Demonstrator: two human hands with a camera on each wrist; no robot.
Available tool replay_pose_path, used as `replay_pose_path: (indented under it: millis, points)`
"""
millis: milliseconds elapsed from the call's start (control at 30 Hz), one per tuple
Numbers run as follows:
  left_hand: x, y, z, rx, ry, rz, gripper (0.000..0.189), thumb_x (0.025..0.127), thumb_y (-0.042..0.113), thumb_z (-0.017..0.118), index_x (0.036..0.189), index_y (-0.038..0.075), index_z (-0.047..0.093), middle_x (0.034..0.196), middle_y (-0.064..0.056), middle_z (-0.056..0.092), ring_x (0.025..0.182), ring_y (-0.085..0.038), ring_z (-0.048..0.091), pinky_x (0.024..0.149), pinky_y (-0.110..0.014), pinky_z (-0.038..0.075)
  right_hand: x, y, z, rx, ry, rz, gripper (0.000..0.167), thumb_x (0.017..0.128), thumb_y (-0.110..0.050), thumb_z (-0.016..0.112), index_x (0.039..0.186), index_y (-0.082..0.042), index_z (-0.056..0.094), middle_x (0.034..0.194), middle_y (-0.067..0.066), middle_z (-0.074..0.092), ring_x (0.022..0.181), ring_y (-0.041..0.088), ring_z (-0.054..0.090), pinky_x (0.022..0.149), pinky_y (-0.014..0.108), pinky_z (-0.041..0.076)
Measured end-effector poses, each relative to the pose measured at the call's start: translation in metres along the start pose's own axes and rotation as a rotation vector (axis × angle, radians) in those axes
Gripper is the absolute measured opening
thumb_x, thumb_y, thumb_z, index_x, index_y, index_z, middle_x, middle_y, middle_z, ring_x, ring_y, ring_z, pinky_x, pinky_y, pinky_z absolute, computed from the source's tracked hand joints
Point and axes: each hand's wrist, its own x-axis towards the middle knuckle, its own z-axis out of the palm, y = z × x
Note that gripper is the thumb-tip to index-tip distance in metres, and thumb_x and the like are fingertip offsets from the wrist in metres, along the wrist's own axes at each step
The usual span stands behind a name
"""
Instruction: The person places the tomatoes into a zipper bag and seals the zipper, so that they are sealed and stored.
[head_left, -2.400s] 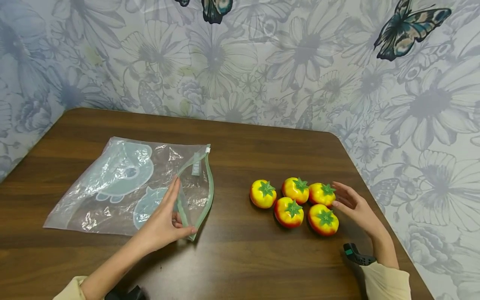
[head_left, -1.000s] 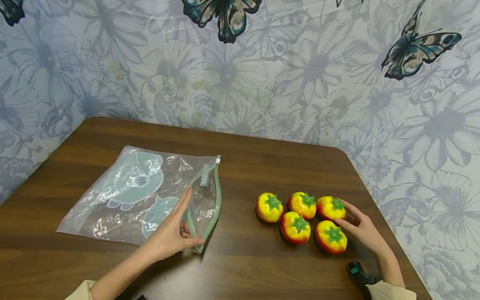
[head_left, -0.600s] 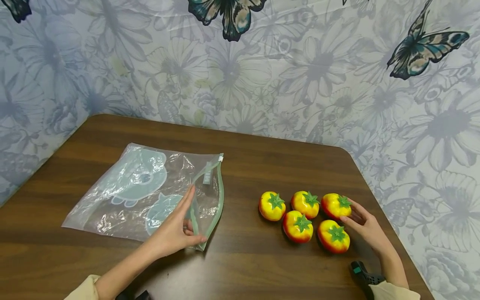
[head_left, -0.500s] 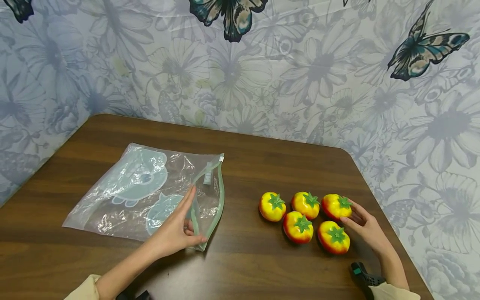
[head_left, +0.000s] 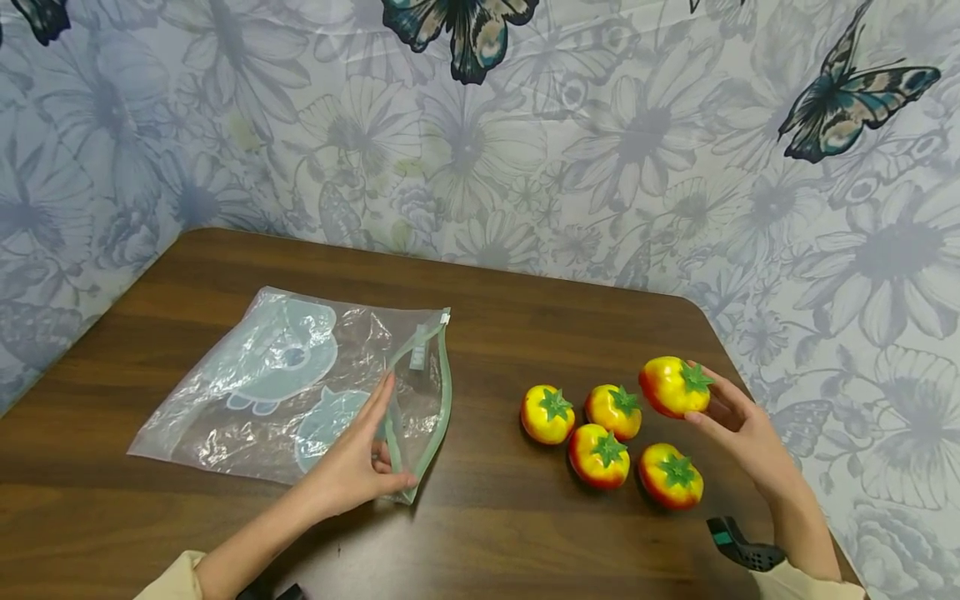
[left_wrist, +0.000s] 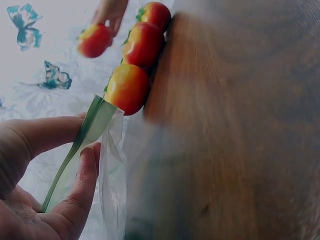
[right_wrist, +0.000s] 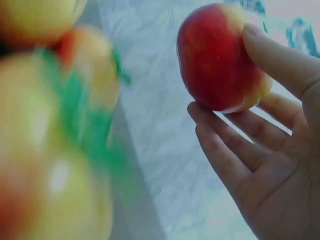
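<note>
My right hand holds a glossy yellow-and-red toy tomato with a green star-shaped top, raised just above the table. In the right wrist view the thumb is on one side of that tomato and the fingertips lie beneath it. My left hand grips the green-edged mouth of a clear zip bag with pale blue animal prints, lying flat on the table. The bag's mouth gapes at its right end. In the left wrist view the green zip strip passes between thumb and finger.
Several more toy tomatoes stand in a cluster on the brown wooden table, left of and below my right hand. A flowered, butterfly-patterned backdrop rises behind the table and along its right side.
My right hand has taken hold of the back-right tomato and lifted it off the table, away from the others. The left hand keeps its place at the bag's mouth. The head view has shifted slightly.
</note>
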Motion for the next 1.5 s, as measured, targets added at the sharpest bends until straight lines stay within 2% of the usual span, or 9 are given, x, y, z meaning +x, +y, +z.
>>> replay_pose_path:
  millis: [167, 400, 633, 767, 1033, 1167, 1300, 1400, 1500]
  points:
    - [0.000, -0.001, 0.000, 0.014, 0.000, 0.002, 0.128, 0.064, -0.001, 0.084, 0.151, 0.023, -0.006, 0.154, -0.001, -0.010, 0.064, -0.016, 0.056, 0.058, -0.027, 0.054, 0.010, -0.033, 0.016, -0.035, 0.001, -0.024, 0.061, 0.089, 0.008, 0.056, 0.144, -0.008, 0.036, 0.133, -0.003, 0.047, 0.104, 0.007, 0.057, 0.081, 0.019, 0.049]
    - [0.001, 0.000, -0.001, 0.007, -0.004, 0.005, 0.128, 0.063, -0.002, 0.084, 0.151, 0.022, -0.006, 0.154, -0.003, -0.010, 0.064, -0.017, 0.056, 0.058, -0.027, 0.054, 0.025, -0.062, 0.047, 0.052, -0.064, -0.108, 0.062, 0.087, 0.011, 0.057, 0.143, -0.005, 0.036, 0.138, 0.006, 0.044, 0.110, 0.012, 0.055, 0.084, 0.024, 0.049]
    - [0.000, 0.001, -0.002, 0.014, -0.018, 0.011, 0.128, 0.063, -0.001, 0.084, 0.151, 0.022, -0.006, 0.154, -0.002, -0.010, 0.063, -0.016, 0.056, 0.057, -0.027, 0.054, 0.041, -0.075, 0.086, 0.050, -0.107, -0.067, 0.062, 0.087, 0.000, 0.064, 0.143, -0.009, 0.039, 0.127, 0.014, 0.053, 0.109, 0.015, 0.056, 0.083, 0.027, 0.051]
    - [-0.001, 0.002, -0.002, 0.005, -0.026, 0.011, 0.128, 0.064, -0.001, 0.084, 0.150, 0.022, -0.007, 0.154, -0.001, -0.011, 0.063, -0.017, 0.056, 0.058, -0.027, 0.054, 0.051, -0.083, 0.108, 0.027, -0.133, -0.083, 0.063, 0.085, -0.004, 0.069, 0.141, -0.010, 0.041, 0.122, 0.012, 0.057, 0.105, 0.017, 0.059, 0.082, 0.030, 0.051]
    - [-0.001, 0.004, -0.004, -0.001, -0.026, 0.012, 0.128, 0.064, 0.000, 0.084, 0.150, 0.025, -0.007, 0.154, -0.001, -0.010, 0.063, -0.017, 0.055, 0.057, -0.027, 0.054, 0.069, -0.091, 0.148, 0.078, -0.191, -0.106, 0.065, 0.083, -0.009, 0.072, 0.141, -0.013, 0.043, 0.131, 0.005, 0.052, 0.108, 0.018, 0.058, 0.090, 0.033, 0.047]
    - [0.000, 0.004, -0.005, -0.010, -0.025, 0.017, 0.128, 0.064, -0.001, 0.084, 0.150, 0.026, -0.007, 0.154, -0.002, -0.009, 0.062, -0.016, 0.055, 0.058, -0.027, 0.054, 0.076, -0.093, 0.169, 0.104, -0.213, -0.126, 0.065, 0.082, -0.007, 0.072, 0.140, -0.010, 0.043, 0.132, 0.007, 0.052, 0.109, 0.020, 0.057, 0.089, 0.033, 0.047]
    - [0.000, 0.005, -0.005, -0.009, -0.023, 0.018, 0.127, 0.064, -0.003, 0.084, 0.151, 0.023, -0.005, 0.155, -0.004, -0.009, 0.062, -0.016, 0.055, 0.058, -0.027, 0.054, 0.079, -0.108, 0.189, 0.135, -0.219, -0.097, 0.064, 0.082, -0.001, 0.070, 0.139, 0.000, 0.041, 0.129, 0.016, 0.052, 0.109, 0.027, 0.056, 0.089, 0.039, 0.048]
    - [0.000, 0.006, -0.005, -0.008, -0.027, 0.018, 0.126, 0.064, -0.003, 0.084, 0.151, 0.020, -0.005, 0.155, -0.004, -0.009, 0.062, -0.016, 0.056, 0.058, -0.027, 0.054, 0.080, -0.119, 0.202, 0.148, -0.197, -0.032, 0.060, 0.083, -0.001, 0.069, 0.137, 0.005, 0.041, 0.127, 0.022, 0.052, 0.108, 0.032, 0.057, 0.088, 0.041, 0.048]
    - [-0.001, 0.006, -0.004, -0.011, -0.035, 0.017, 0.125, 0.064, -0.003, 0.083, 0.151, 0.017, -0.004, 0.154, -0.004, -0.009, 0.063, -0.016, 0.056, 0.059, -0.028, 0.055, 0.082, -0.115, 0.216, 0.157, -0.164, 0.023, 0.058, 0.084, -0.002, 0.069, 0.135, 0.007, 0.042, 0.126, 0.024, 0.051, 0.105, 0.034, 0.058, 0.086, 0.040, 0.049]
